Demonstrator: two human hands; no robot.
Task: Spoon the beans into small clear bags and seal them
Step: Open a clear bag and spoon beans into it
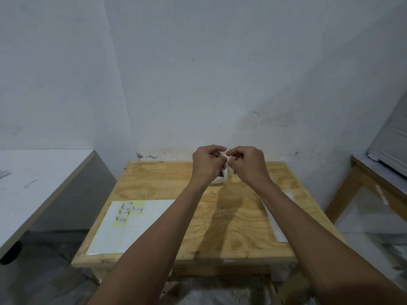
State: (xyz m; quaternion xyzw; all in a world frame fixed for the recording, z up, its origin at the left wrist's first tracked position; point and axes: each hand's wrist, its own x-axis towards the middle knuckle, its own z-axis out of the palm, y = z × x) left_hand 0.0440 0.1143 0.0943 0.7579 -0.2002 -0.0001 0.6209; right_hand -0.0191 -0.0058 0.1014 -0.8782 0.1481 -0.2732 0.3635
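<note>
Bag (230,165) pinched at mouth by left hand (208,165) and right hand (247,165), near table (242,227) far edge; sealing unfinished, contents unclear.

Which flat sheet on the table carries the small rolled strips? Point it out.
The white-and-yellow sheet at the table's near left; four strips lie on it. The clear sheet at right carries none.
</note>
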